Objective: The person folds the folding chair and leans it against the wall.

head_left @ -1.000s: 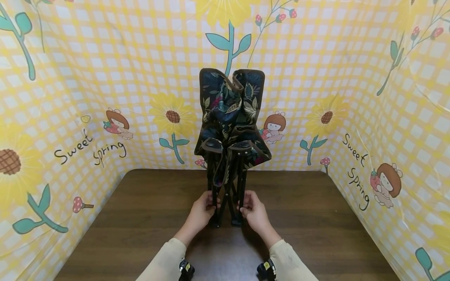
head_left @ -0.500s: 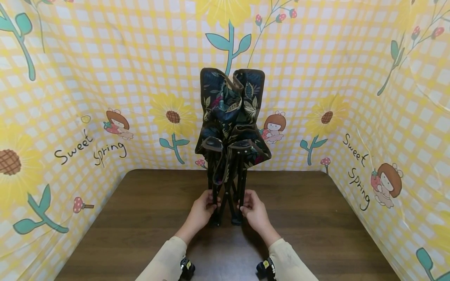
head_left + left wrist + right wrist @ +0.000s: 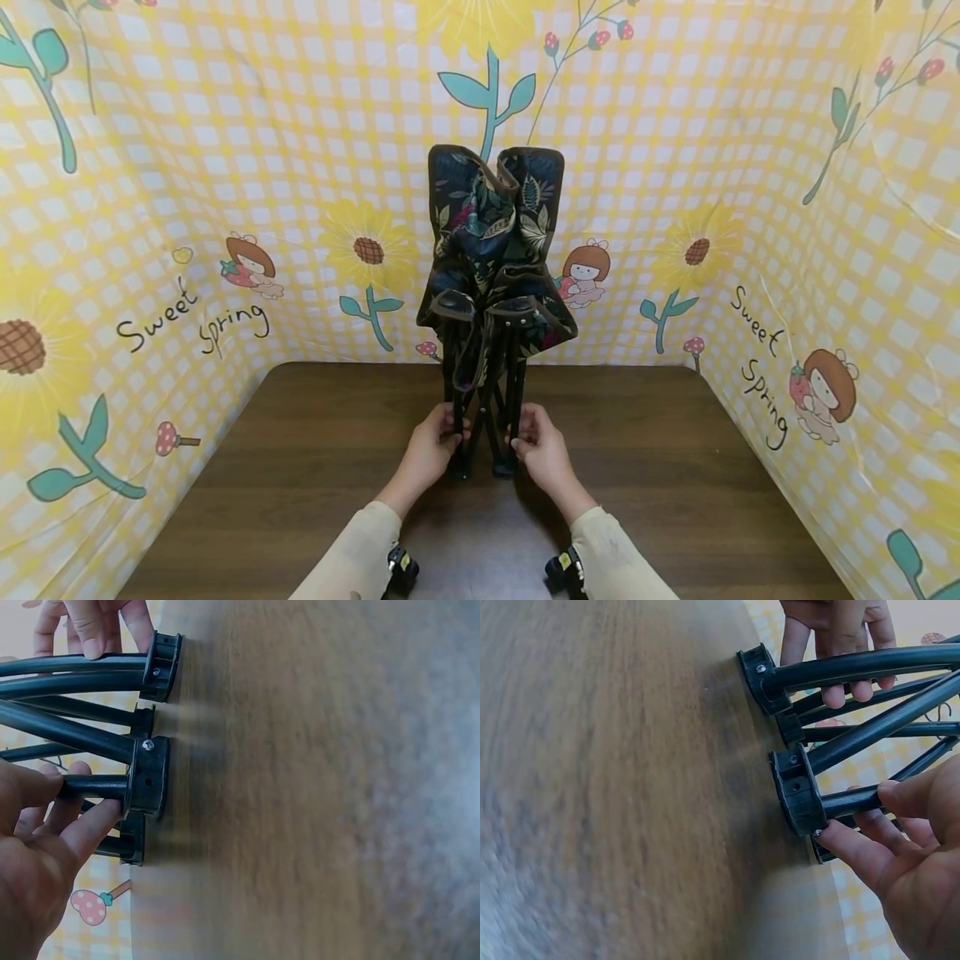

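A folded camp chair [image 3: 495, 250] with dark leaf-print fabric stands upright on the brown wooden table [image 3: 300, 467], its black tube legs [image 3: 483, 417] gathered close. My left hand [image 3: 433, 446] grips the front left leg [image 3: 94, 786] just above its black foot cap [image 3: 148, 786]. My right hand [image 3: 538, 448] grips the front right leg [image 3: 855, 801] just above its foot cap [image 3: 799, 791]. In each wrist view the other hand [image 3: 90, 622] [image 3: 838, 637] shows farther off on its own leg.
Yellow checked backdrop [image 3: 225, 208] with sunflowers and cartoon prints walls the table on the left, back and right. Bare wood [image 3: 675, 467] lies on both sides of the chair. Cream sleeves [image 3: 352, 558] and wrist cameras show at the bottom edge.
Almost nothing differs: both hands stay on the chair's legs and the chair stands in the same place; the hands have shifted up very slightly.
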